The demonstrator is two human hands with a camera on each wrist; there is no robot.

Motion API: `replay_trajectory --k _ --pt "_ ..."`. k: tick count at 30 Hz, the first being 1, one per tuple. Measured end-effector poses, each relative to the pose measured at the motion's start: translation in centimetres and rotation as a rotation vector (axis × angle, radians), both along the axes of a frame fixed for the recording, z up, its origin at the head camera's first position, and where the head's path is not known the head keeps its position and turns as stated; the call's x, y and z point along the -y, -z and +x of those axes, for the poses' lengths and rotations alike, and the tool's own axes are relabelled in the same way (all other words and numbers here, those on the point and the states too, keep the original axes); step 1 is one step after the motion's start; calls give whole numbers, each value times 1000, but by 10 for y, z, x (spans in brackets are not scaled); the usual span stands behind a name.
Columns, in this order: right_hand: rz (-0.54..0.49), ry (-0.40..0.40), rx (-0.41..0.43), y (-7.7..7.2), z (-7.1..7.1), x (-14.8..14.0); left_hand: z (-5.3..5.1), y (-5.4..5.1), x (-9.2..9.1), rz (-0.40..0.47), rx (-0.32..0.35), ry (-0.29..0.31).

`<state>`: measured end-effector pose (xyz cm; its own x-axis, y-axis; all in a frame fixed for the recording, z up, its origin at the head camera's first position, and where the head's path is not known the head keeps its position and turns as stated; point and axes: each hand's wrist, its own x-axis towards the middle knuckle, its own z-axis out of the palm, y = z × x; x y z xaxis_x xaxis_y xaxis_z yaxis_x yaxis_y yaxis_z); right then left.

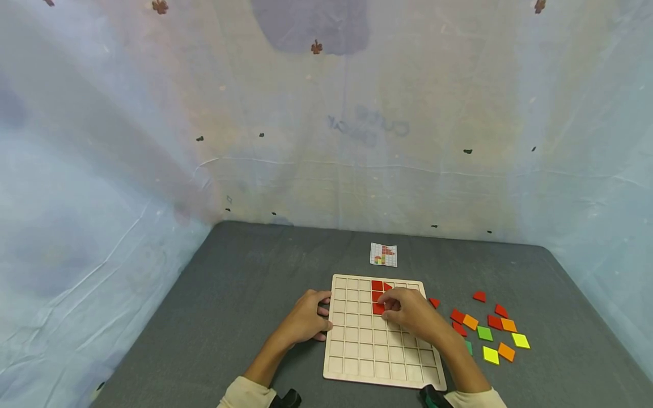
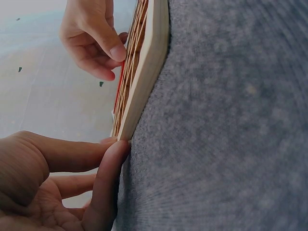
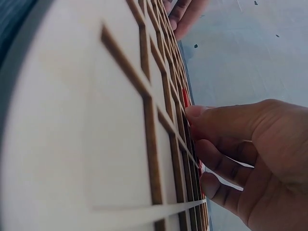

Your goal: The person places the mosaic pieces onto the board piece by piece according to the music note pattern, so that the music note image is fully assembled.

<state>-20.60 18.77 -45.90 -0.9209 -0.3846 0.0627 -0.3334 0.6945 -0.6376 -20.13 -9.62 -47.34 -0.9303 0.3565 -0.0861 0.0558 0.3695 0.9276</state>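
Note:
A pale wooden grid board [image 1: 352, 351] lies on the dark cloth-covered table. My left hand [image 1: 304, 317] holds its left edge; in the left wrist view the thumb and a finger [image 2: 108, 178] pinch the rim. Over the upper middle of the grid is my right hand [image 1: 410, 311], fingers bent, tips beside a red square tile [image 1: 378, 309]. Whether a tile sits between those fingertips is hidden. Another red square [image 1: 377, 285] and a red slanted tile [image 1: 388, 287] lie in the top row. Red slivers show by the fingers in the right wrist view.
Right of the board are scattered loose tiles: red [image 1: 495, 322], orange [image 1: 507, 352], green [image 1: 484, 333] and yellow [image 1: 491, 355]. Behind the board lies a small printed card [image 1: 383, 255] with a coloured grid picture. Pale sheeting [image 1: 326, 187] hangs behind the table.

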Motion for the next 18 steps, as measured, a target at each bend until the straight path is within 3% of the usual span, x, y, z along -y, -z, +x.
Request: replay_trajectory --k 9,18 --pt "-36 -2 -22 -2 -2 -13 -1 0 0 8 7 1" --pt "-32 65 54 -9 -3 -37 -1 1 0 8 5 -1"
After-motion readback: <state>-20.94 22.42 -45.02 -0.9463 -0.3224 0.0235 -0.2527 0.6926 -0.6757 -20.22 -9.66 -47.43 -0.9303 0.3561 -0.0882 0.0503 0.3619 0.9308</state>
